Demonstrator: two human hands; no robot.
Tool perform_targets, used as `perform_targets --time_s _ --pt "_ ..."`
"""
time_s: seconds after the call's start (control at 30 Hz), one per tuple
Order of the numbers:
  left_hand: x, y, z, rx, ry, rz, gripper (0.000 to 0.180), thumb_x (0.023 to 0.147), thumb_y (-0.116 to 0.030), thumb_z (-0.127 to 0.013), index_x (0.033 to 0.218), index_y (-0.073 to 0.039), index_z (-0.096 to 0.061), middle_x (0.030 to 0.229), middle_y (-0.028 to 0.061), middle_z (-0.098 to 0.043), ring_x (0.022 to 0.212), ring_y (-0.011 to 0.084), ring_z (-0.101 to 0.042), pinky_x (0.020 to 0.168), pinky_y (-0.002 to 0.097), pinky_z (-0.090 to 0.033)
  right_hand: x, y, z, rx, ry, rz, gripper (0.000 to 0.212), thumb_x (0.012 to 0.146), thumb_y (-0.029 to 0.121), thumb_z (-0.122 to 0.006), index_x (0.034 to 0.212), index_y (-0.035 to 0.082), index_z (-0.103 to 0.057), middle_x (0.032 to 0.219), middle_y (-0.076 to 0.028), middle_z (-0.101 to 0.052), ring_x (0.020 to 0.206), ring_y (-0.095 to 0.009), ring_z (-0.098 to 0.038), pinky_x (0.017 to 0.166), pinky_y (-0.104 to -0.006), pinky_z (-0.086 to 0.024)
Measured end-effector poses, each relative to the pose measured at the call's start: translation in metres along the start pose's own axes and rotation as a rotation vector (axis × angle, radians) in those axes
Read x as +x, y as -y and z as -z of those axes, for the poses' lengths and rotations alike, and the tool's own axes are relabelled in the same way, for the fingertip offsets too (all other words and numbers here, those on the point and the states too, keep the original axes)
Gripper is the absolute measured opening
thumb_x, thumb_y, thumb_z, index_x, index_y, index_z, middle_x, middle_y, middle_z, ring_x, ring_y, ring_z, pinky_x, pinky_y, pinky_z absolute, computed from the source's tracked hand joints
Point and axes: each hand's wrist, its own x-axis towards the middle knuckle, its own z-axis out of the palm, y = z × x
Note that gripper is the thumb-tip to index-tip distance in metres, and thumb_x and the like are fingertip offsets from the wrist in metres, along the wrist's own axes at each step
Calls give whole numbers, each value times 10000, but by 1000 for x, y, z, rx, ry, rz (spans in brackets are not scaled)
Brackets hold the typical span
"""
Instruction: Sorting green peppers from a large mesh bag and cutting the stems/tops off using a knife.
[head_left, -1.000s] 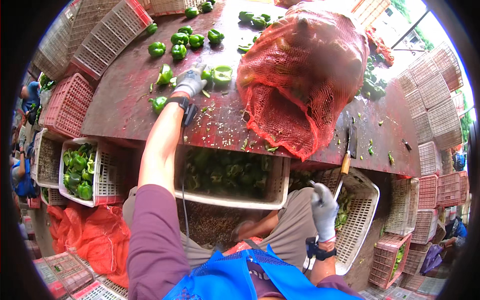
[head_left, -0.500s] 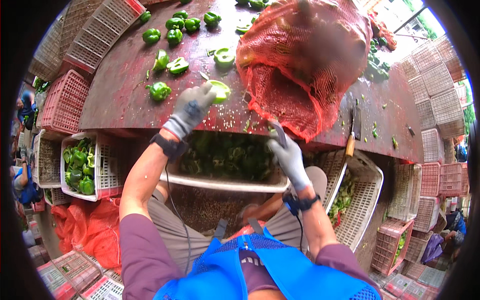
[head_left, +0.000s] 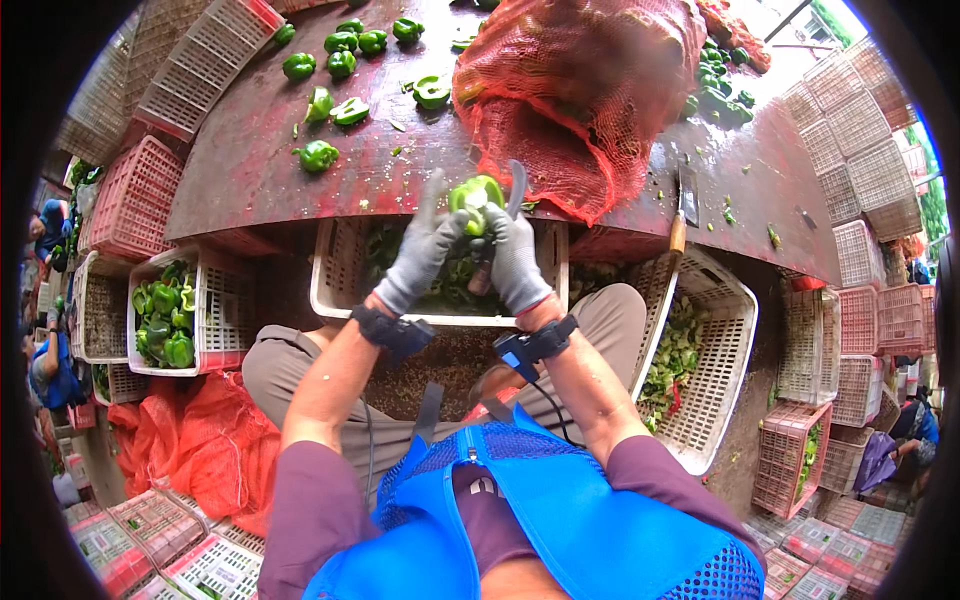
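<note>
Both of my gloved hands meet above the front edge of the table. My left hand (head_left: 425,250) has its fingers against a cut green bell pepper half (head_left: 475,196), supporting it from the left. My right hand (head_left: 514,262) grips a small knife with a curved blade (head_left: 518,184), its dark handle showing below the palm; its fingers also touch the pepper. Directly beneath, a white crate (head_left: 440,318) holds green pepper pieces, partly covered by my hands. On the table (head_left: 250,190), several whole green peppers (head_left: 318,156) and cut halves (head_left: 350,111) lie to the left.
A large red mesh sack (head_left: 580,110) slumps on the table, its mouth toward me. A cleaver (head_left: 682,205) lies near the right edge, handle overhanging. Crates of peppers (head_left: 200,310) and scraps (head_left: 730,370) flank my knees. People (head_left: 55,350) work at far left and far right.
My left hand has lifted the pepper half off the table and brought it toward me. My right hand, with the knife, has moved left to meet it. The view has shifted slightly.
</note>
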Motion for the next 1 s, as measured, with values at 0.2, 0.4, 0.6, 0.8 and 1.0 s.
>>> perform_targets --time_s 0.2,0.4,0.6,0.8,1.0 --pt "7 12 -12 -388 -154 -3 541 1017 -471 -516 1297 -10 -548 1047 46 -655 966 106 -606 879 260 -495 -24 14 9 -1009 -46 420 386 865 248 -721 1189 59 -630 913 -124 -688 813 -201 -651 762 -335 -521" --pt "-10 19 -24 -282 -60 52 525 1007 -513 -505 1244 -51 -586 1034 32 -649 880 92 -610 781 248 -519 -28 39 26 -1422 156 768 491 793 241 -745 1245 135 -584 1062 -157 -628 957 -335 -659 782 -429 -546" --pt "-29 25 -37 -301 -13 282 451 1032 -461 -455 1234 -79 -583 911 11 -629 691 80 -602 581 232 -510 -25 35 44 -1470 383 643 415 789 171 -703 1178 71 -600 1099 -184 -628 1011 -379 -635 870 -434 -516" --pt "-40 27 -32 -142 -149 305 353 1019 -361 -454 1128 -83 -643 844 32 -627 650 114 -587 569 270 -507 -29 17 29 -1478 374 494 282 803 195 -659 1052 66 -630 968 -201 -665 947 -388 -646 829 -453 -516" --pt "-61 21 -24 66 -150 175 302 986 -265 -491 1114 -51 -663 966 37 -682 865 127 -605 789 284 -484 -37 4 25 -1529 434 461 259 860 267 -613 998 49 -643 1053 -205 -667 1014 -373 -641 890 -461 -494"
